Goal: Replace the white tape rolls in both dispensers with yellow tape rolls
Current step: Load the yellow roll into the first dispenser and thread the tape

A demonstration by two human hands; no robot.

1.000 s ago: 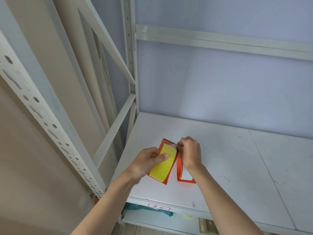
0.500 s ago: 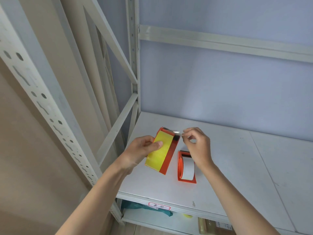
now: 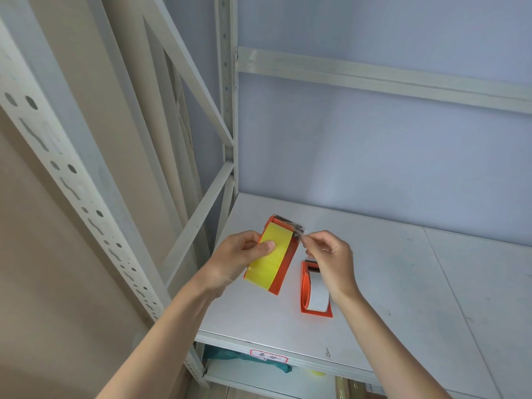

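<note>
Dispensers are mid-swap: the orange dispenser (image 3: 283, 264) with the yellow tape roll (image 3: 269, 259) loaded is held off the shelf (image 3: 403, 283) by the left hand (image 3: 239, 259), thumb pressing the roll. Below the right hand (image 3: 331, 254), the second dispenser (image 3: 306, 289) lies with its white tape roll (image 3: 318, 295) unreplaced. Fingertips (image 3: 309, 240) pinch a tape scrap (image 3: 299, 230) beside the cutter; next, I judge, discarding it.
</note>
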